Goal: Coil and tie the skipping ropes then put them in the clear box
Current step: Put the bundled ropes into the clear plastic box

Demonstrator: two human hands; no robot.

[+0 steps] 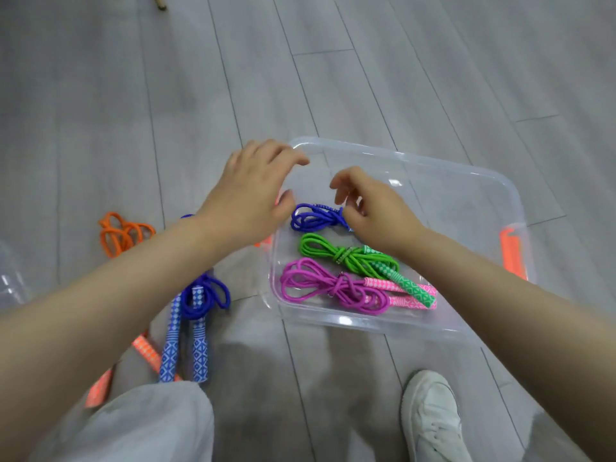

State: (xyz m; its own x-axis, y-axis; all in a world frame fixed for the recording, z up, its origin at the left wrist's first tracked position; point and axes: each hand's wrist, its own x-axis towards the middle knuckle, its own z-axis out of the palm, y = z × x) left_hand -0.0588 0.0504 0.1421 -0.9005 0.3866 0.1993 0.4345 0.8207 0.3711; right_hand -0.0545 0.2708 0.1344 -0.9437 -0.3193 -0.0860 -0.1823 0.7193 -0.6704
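Left hand: your left hand (248,195) reaches forward, palm down, fingers loosely spread and holding nothing, over the near-left corner of the clear box (443,328).
Right hand: your right hand (373,211) reaches into the box, fingers curled at the blue coiled rope (313,217); whether it pinches the rope, you cannot tell.
In the box: green rope (336,253) and pink rope (316,286), tied.
On the floor: a second blue rope (196,315) and an orange rope (121,233), left of the box.

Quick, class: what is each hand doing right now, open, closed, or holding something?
Left hand: open, fingers spread above the clear box rim, holding nothing.
Right hand: fingers curled at the blue rope in the box; actual grip cannot be told.
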